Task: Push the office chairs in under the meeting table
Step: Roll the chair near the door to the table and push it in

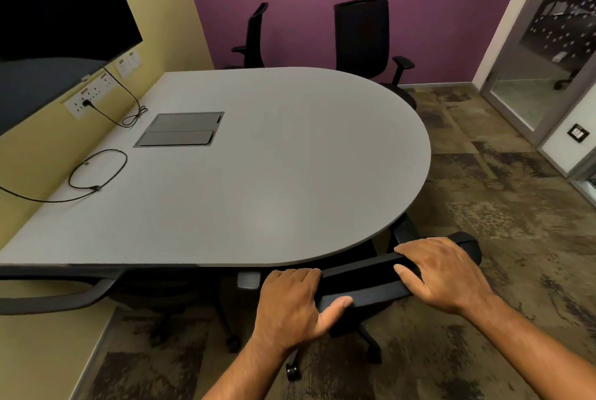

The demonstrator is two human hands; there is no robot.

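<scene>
A grey meeting table (290,157) with a rounded right end fills the middle. At its near edge a black office chair (371,277) has its seat under the tabletop, its backrest top close to the rim. My left hand (296,303) and my right hand (445,273) both grip the top of that backrest. Another black chair (58,296) sits under the table's near left edge. Two more black chairs stand on the far side: one (254,35) turned sideways, apart from the table, and one (364,38) at the far right curve.
A dark wall screen (54,12) hangs at the left above wall sockets (93,93), with black cables (96,170) lying on the table. A cable hatch (180,130) is set in the tabletop. Patterned carpet (483,173) spreads right toward a glass door (532,70).
</scene>
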